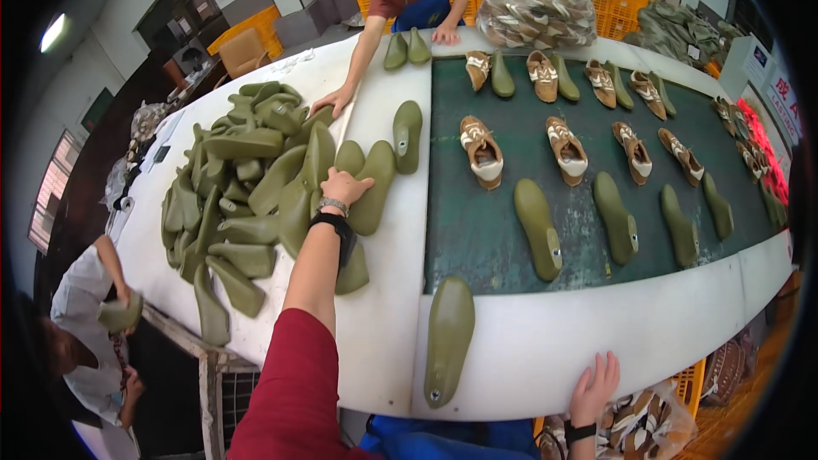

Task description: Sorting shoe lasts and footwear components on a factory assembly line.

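My left hand reaches over the right edge of a big heap of green shoe lasts. Its thumb is spread to the right against a green shoe last, and the other fingers lie over neighbouring lasts, their tips partly hidden. I see no last lifted in it. One more last lies just beyond, to the right. My right hand rests on the white table's near edge, fingers stretched out, holding nothing. Between my arms a single last points away from me, metal-ringed hole nearest.
A green conveyor belt carries rows of brown-and-white shoes and lasts. Across the table, a blue-aproned person's hand touches the heap. At lower left another person holds a last. A clear bag of shoes stands at the back.
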Available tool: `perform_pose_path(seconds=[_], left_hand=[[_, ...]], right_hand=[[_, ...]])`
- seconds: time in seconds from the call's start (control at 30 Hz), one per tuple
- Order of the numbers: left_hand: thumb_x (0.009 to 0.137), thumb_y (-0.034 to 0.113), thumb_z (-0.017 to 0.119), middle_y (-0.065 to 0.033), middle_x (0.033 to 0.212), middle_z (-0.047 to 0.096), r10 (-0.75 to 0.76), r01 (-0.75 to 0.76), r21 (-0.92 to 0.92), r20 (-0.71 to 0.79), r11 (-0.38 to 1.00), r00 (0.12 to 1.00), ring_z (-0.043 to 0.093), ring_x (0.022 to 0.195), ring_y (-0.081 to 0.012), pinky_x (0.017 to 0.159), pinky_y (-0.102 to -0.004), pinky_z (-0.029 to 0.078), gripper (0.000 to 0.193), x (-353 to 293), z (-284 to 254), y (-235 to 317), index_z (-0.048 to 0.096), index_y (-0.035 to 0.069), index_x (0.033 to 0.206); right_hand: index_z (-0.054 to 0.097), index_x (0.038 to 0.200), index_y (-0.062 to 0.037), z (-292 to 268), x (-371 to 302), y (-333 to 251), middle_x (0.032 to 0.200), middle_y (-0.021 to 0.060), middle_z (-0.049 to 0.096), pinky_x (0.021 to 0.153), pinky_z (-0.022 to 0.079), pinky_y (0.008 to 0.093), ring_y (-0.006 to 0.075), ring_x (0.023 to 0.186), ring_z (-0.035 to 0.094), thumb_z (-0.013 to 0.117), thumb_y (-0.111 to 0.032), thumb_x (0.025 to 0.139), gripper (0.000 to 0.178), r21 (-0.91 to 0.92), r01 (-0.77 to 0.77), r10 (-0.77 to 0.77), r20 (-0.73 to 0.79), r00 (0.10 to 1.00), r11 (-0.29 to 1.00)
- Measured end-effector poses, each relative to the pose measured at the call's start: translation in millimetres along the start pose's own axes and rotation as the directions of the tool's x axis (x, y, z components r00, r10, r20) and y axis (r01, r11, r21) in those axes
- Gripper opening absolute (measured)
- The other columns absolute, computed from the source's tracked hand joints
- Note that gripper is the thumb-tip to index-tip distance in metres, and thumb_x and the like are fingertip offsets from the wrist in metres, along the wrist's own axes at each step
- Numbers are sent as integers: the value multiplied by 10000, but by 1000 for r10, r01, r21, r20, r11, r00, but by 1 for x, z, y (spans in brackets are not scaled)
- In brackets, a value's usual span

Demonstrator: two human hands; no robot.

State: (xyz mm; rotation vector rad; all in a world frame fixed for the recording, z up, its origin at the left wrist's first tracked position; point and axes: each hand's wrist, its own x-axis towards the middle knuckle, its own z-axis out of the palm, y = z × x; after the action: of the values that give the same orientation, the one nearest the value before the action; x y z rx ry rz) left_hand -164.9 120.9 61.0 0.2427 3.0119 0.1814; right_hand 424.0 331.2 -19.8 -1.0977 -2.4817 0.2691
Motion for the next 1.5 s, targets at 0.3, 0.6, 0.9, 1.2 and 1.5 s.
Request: perform_pose_path(seconds=[0.3, 0.6, 0.9, 1.2, 1.5], left_hand=[[764, 502, 646, -287, 1392, 310, 215, -227, -112, -110, 967, 970, 495, 1054, -492, 906, -484, 436, 610, -199, 22, -19, 659, -75, 960], [733, 478, 703, -242, 1384, 344, 388, -415, -90, -224, 905, 894, 383, 1243, -400, 989, -464, 387, 772, -274, 11, -105, 419, 106, 1346], [624, 327, 761, -258, 1359, 353, 288, -295, -67, -94, 953, 953, 428, 1174, -435, 949, -431, 422, 940, -272, 33, -156, 290, 238, 1433], [765, 192, 661, -161, 1236, 498, 309, 15, -861, 199, 509, 930, 517, 1078, -214, 923, -314, 410, 812, -266, 22, -151, 238, 38, 1441], [771, 258, 670, -214, 1222, 555, -7, -59, -887, -71, 459, 997, 541, 1140, -298, 946, -348, 426, 867, -165, 19, -152, 178, 29, 1447]], right_hand=[[548, 1156, -7, 12, -6, 6, 1299, 178, 472, 1004, 332, 475, 383, 1203, 408, 540, -73, 849, 314, -30, 64, -67, -102, 992, 997], [557, 1156, -35, 22, -12, 9, 1298, 156, 478, 1012, 331, 467, 368, 1201, 413, 555, -103, 845, 318, -50, 60, -66, -139, 988, 997], [561, 1152, -34, 23, -14, 3, 1291, 154, 482, 1011, 333, 461, 361, 1200, 416, 554, -116, 851, 312, -55, 58, -64, -126, 990, 997], [561, 1140, -30, 26, -12, -3, 1284, 157, 484, 1012, 335, 458, 361, 1203, 413, 552, -110, 848, 303, -44, 53, -58, -127, 990, 998], [563, 1137, -30, 28, -15, -3, 1279, 161, 486, 1014, 331, 467, 369, 1199, 414, 560, -107, 840, 307, -48, 45, -52, -149, 988, 998]])
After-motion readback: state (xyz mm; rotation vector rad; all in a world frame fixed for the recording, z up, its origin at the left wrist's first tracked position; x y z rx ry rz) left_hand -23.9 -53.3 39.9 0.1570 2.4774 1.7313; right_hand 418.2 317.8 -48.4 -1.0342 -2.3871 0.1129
